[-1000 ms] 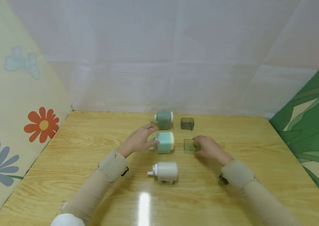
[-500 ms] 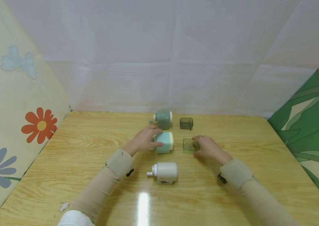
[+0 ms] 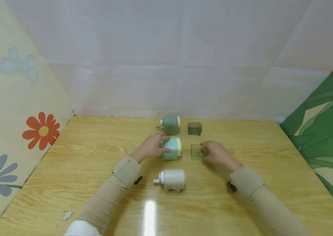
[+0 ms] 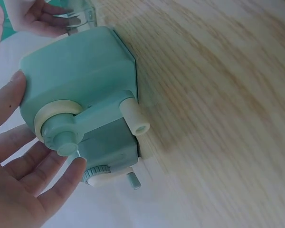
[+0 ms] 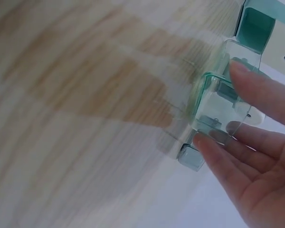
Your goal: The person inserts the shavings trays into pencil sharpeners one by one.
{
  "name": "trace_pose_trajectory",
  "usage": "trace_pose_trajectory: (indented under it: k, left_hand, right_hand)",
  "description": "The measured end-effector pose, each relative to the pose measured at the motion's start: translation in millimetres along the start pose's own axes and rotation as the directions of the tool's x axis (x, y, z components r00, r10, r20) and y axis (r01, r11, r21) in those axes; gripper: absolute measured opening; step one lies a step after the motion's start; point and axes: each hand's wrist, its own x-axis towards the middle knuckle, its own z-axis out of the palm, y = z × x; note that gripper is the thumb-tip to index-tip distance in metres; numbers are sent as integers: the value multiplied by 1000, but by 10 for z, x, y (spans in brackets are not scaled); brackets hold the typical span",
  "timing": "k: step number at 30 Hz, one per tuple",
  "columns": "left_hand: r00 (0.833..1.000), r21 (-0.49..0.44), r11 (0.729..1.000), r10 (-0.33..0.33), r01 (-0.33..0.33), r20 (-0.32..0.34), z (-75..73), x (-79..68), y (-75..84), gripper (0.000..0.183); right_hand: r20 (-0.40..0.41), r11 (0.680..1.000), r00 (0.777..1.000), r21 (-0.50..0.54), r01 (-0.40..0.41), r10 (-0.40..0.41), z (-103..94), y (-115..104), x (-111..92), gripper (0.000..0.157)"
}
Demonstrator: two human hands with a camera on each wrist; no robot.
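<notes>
Left hand (image 3: 150, 147): fingers spread; if they squeeze, we cannot tell.
Turquoise sharpener (image 3: 173, 147): between left thumb and fingers; a loose hold may let it twist.
Clear drawer (image 3: 197, 151): between right fingertips; uneven pressure may tilt it.
Right hand (image 3: 218, 156): pinches this drawer.

Light in the head view is even and muted; a white streak of glare (image 3: 150, 217) burns at six o'clock on the glossy tabletop (image 3: 95, 137); soft shadow lies beneath the right hand (image 3: 218, 155); the left wrist view is dimmer, its wood grain soft toward four o'clock; the right wrist view shows pale sheen toward seven o'clock.
</notes>
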Motion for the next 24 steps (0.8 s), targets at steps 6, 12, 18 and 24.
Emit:
trace_pose_trajectory:
  k: [6, 12, 18, 24]
  left_hand:
    - [1000, 8, 1000, 12, -12, -4, 17, 17, -13, 55]
    - [1000, 15, 1000, 16, -16, 2, 15, 21, -11, 54]
    - [1000, 8, 1000, 10, -10, 10, 6, 12, 0, 55]
    - [1000, -7, 1000, -4, 4, 13, 1, 3, 5, 54]
  right_hand:
    - [2, 1000, 1000, 17, 0, 0, 2, 4, 11, 59]
    - [2, 1000, 1000, 23, -3, 3, 7, -9, 32, 60]
    - [7, 1000, 1000, 12, 8, -8, 27, -13, 57, 60]
    - [-4, 999, 999, 9, 37, -37, 44, -27, 79, 59]
